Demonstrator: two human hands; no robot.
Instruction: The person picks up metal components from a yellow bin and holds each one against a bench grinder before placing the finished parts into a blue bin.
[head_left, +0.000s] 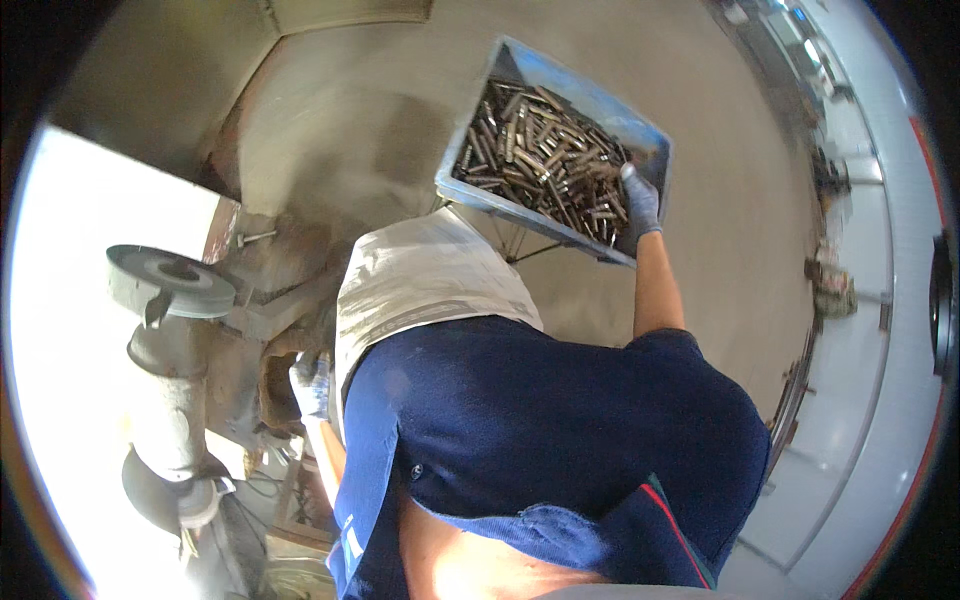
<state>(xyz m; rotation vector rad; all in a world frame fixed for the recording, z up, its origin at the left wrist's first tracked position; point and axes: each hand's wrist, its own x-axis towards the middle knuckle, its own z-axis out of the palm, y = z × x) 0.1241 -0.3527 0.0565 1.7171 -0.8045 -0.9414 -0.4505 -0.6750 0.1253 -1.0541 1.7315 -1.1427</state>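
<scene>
My right hand (641, 199), in a grey-blue work glove, is at the right end of a blue plastic bin (480, 196). It grips the end wall, with a fingertip showing inside; its other fingers are hidden. Many short metal pins or rods (544, 154) lie jumbled in the bin. My left hand (310, 386), also gloved, hangs low by my left side, near a brown hollow housing (279, 386). Its fingers are partly in shade, and whether they hold anything is unclear. A pale apron (435, 270) covers my lap between the hands.
To my left stands a bench grinder (169, 375) with a grey abrasive wheel (176, 281) at its upper end. Thin dark rods (514, 244) show beneath the bin. Cables (255, 484) hang below the grinder. Blurred items line the wall (855, 375) at far right.
</scene>
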